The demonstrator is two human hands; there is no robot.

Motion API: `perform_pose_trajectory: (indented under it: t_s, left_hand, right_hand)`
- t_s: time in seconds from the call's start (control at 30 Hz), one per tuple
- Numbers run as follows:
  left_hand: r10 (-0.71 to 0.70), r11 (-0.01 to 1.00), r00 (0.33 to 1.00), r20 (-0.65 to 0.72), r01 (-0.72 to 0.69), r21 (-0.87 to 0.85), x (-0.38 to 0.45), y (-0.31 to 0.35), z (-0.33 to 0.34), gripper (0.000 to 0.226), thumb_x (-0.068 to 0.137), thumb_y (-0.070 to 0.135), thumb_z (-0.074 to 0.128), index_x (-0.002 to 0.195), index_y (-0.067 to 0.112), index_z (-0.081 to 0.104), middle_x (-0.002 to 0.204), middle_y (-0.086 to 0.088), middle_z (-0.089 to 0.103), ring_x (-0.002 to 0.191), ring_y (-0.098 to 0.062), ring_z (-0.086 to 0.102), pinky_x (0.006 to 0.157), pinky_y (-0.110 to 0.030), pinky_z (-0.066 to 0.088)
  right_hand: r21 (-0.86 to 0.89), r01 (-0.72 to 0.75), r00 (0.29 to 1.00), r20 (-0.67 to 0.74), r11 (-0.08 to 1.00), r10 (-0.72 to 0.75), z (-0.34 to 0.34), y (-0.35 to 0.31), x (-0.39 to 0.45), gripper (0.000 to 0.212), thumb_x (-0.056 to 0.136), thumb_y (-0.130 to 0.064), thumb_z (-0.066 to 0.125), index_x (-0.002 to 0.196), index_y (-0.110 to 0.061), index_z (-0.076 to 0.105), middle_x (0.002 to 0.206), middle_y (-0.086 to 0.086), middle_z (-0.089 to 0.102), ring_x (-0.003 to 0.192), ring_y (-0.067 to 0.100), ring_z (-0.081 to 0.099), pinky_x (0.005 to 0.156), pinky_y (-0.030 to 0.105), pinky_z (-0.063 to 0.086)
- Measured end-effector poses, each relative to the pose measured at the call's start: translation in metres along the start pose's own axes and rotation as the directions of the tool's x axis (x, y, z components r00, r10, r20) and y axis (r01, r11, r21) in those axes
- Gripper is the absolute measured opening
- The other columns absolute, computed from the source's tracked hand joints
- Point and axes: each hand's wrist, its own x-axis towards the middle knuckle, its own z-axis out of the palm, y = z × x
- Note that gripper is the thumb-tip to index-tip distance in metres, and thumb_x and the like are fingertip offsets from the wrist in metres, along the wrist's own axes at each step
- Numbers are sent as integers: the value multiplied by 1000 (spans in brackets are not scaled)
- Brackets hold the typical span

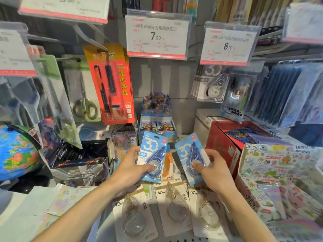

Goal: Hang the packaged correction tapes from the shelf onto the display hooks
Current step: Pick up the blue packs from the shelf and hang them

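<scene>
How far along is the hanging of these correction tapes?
Early, by the look of it. Done: no blue tape hangs under the 7.90 tag; that space is bare. In hand: the left hand and right hand each hold one blue tape, above the shelf. Left: an orange pack and three 40m tapes lie on the shelf.

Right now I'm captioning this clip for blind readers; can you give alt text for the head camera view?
The left hand and right hand each hold a blue carded correction tape pack, left pack and right pack, above the shelf. White carded 40m tape packs lie flat below, and a white 7.90 price tag hangs above.
</scene>
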Motion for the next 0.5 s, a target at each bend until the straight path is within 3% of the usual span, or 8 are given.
perform_pose_trajectory:
  t_s: [0.1, 0.23, 0.37, 0.5]
  left_hand:
    - [72, 996, 997, -32, -74, -54, -6, 6, -8, 55, 85, -2, 78, 125, 22, 49, 101, 9, 74, 72, 11, 72, 64, -13, 56]
    - [203, 968, 974, -101, -215, -126, -13, 16, -22, 52, 84, -5, 77, 123, 22, 56, 110, 7, 77, 86, 6, 74, 72, -15, 58]
    - [313, 932, 944, -108, -327, -156, -26, 31, -35, 53, 85, 2, 79, 120, 35, 57, 114, 22, 76, 102, 1, 74, 82, -24, 59]
    - [384, 900, 919, -91, -395, -183, -45, 53, -30, 53, 86, 5, 78, 126, 32, 57, 114, 17, 78, 103, -7, 76, 83, -26, 62]
  right_hand:
    - [152, 16, 1000, -5, 988, -16, -1, -10, -6, 36, 88, -8, 79, 112, -22, 58, 84, -7, 77, 66, -11, 70, 51, 7, 47]
    - [292, 25, 997, 65, 956, -46, -3, -33, -18, 38, 88, -2, 77, 117, -14, 56, 81, -9, 82, 63, 0, 73, 61, 23, 52]
    - [366, 63, 987, 114, 928, -112, -15, -57, -31, 38, 90, 0, 74, 119, -19, 58, 91, -4, 84, 64, 5, 75, 54, 18, 54]
    - [416, 120, 974, 125, 902, -188, -38, -78, -40, 34, 92, 3, 69, 117, -18, 62, 95, -2, 84, 73, 12, 78, 53, 20, 55]
